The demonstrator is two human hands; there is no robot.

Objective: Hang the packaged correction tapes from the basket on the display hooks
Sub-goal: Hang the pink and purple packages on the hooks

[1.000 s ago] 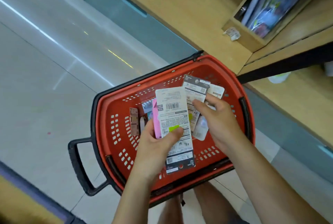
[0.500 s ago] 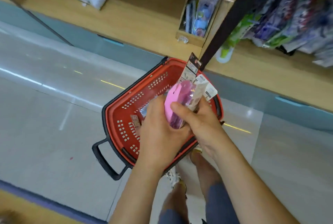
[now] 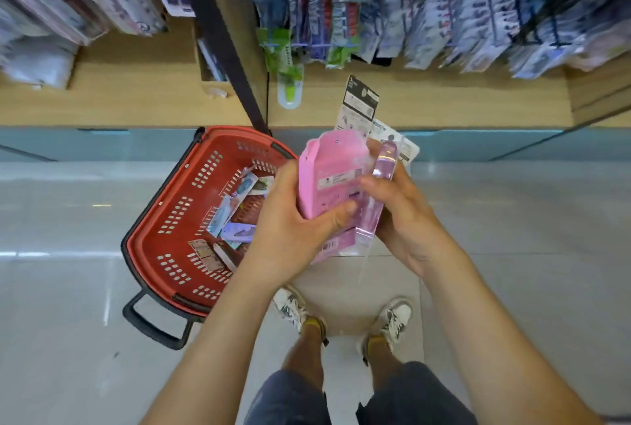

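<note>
Both hands hold a small stack of packaged correction tapes in front of me, above the floor. My left hand [image 3: 290, 219] grips the pink package [image 3: 327, 178] from the left, thumb across its face. My right hand [image 3: 399, 216] holds the stack from the right, fingers on the clear blister. Behind the pink one stick up a black-headed card [image 3: 360, 100] and a white card [image 3: 406, 148]. The red basket [image 3: 164, 219] stands on the floor at my left, with several packages [image 3: 232, 216] lying in it. Display hooks with hanging packages [image 3: 444, 14] fill the wall above.
A wooden shelf ledge [image 3: 444, 107] runs below the hanging goods. A dark upright post [image 3: 218, 35] divides the display. More bagged goods [image 3: 68, 8] hang at the upper left. My feet in white sneakers [image 3: 341, 315] stand on the grey tiled floor.
I have lifted the stack of packages out of the basket and to the right, and my view has risen from the basket to the hanging display.
</note>
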